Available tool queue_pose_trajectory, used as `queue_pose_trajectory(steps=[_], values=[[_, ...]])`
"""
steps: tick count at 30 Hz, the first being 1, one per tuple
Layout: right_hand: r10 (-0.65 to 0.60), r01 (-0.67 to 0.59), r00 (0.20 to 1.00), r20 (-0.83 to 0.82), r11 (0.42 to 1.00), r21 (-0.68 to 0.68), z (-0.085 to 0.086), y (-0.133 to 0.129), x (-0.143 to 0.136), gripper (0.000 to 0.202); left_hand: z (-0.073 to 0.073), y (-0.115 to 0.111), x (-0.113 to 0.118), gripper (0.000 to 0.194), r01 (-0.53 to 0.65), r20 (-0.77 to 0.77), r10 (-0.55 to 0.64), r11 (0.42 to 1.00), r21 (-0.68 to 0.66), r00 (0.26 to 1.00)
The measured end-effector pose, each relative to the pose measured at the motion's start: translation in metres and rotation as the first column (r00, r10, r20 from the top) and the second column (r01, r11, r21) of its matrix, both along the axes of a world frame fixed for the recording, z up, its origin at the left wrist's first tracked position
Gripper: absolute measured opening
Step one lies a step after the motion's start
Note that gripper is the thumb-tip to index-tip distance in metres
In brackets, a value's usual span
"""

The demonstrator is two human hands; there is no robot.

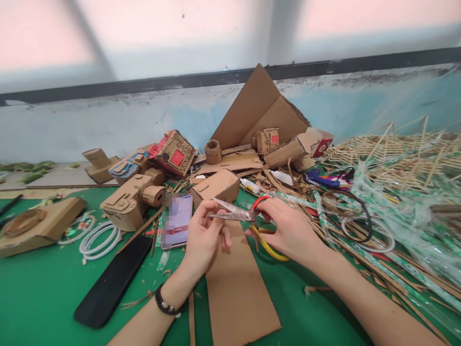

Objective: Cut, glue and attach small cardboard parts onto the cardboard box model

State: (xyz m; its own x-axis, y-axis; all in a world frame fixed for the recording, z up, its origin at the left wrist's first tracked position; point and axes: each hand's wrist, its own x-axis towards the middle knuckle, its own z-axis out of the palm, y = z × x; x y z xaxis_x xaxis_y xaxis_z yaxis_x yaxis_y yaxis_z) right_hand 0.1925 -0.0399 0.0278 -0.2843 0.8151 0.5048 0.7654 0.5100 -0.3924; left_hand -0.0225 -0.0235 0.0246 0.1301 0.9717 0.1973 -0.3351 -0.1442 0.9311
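Scissors (248, 216) with one red and one yellow handle are in my right hand (288, 230), its fingers through the loops. Their blades are parted and point left, toward my left hand (205, 235). The fingers of my left hand are pinched together at the blades; whatever they hold is too small or hidden to make out. Beneath both hands lies a long flat strip of cardboard (237, 288) on the green tabletop (302, 312). Just behind it stands a small closed cardboard box (216, 186), and a lit phone (178, 218) rests left of it.
Cardboard cameras (127, 202) and a decorated box (175, 153) stand at the left. A black flat object (113, 281) lies at the front left. Glue bottles (250, 185), cardboard scraps and plastic wrap (403, 192) clutter the back and right. Thin sticks (392, 154) pile against the wall.
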Motion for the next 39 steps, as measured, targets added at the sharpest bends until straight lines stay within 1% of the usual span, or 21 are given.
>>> queue_pose_trajectory(steps=[6, 11, 18, 22, 30, 36, 39], values=[[0.011, -0.012, 0.999, -0.047, 0.999, -0.035, -0.003, -0.001, -0.0036, 0.028, -0.002, 0.0003, -0.0005, 0.039, -0.009, -0.043, 0.01, 1.0, 0.015, 0.999], [0.012, -0.017, 0.997, -0.077, 0.997, -0.071, -0.0038, -0.0033, -0.006, 0.026, -0.0004, -0.0016, -0.0009, 0.034, 0.005, -0.029, -0.004, 0.999, 0.035, 1.0], [0.015, -0.018, 0.998, -0.055, 0.999, -0.047, -0.0002, -0.0045, -0.0057, 0.027, -0.0009, -0.003, 0.0001, 0.032, 0.04, -0.008, -0.039, 0.998, 0.041, 0.999], [-0.001, 0.001, 0.999, -0.035, 1.0, -0.007, -0.0013, -0.0042, -0.0051, 0.027, -0.0027, -0.0019, -0.0004, 0.033, 0.031, 0.004, -0.031, 0.999, 0.034, 1.0], [-0.002, 0.001, 0.999, -0.039, 1.0, -0.018, -0.003, -0.002, -0.0038, 0.03, -0.0031, 0.0003, -0.0001, 0.034, -0.021, 0.027, 0.02, 0.999, 0.042, 0.999], [-0.003, 0.002, 0.999, -0.04, 0.999, -0.039, -0.0034, -0.0013, -0.0033, 0.031, -0.0053, 0.0006, 0.0006, 0.032, 0.006, 0.011, -0.007, 0.998, 0.057, 1.0], [0.002, -0.004, 0.999, -0.049, 0.999, -0.05, -0.0041, -0.0019, -0.0042, 0.031, -0.0046, 0.0002, 0.0007, 0.033, 0.001, 0.0, -0.001, 0.997, 0.071, 1.0]])
